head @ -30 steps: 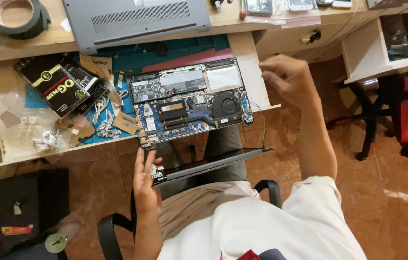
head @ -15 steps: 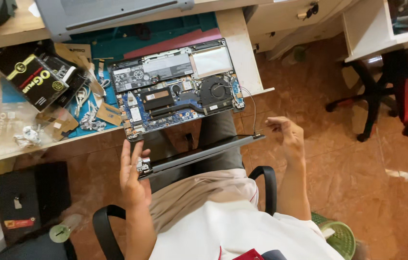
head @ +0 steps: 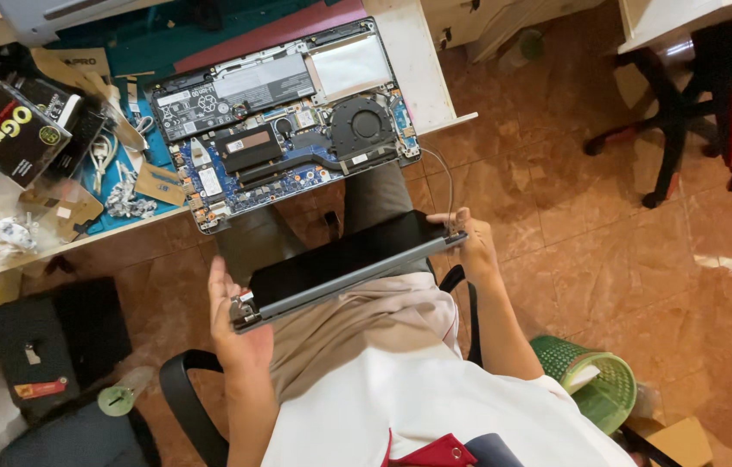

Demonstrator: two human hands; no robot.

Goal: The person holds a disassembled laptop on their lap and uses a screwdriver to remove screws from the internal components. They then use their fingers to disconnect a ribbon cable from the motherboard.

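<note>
An opened laptop base lies on the desk edge, its battery, fan and blue circuit board showing. A thin cable runs from its right corner down to a detached screen panel resting across my lap. My left hand grips the panel's left end at the hinge. My right hand holds the panel's right end, where the cable meets it.
Black boxes, cardboard scraps and small parts lie on the blue mat left of the base. A green basket stands on the tiled floor at my right. An office chair stands at the upper right. A dark bag lies under the desk.
My right hand came down from the desk's right edge to the panel's right end and took hold of it. The view shifted lower, and the left hand stayed on the hinge end.
</note>
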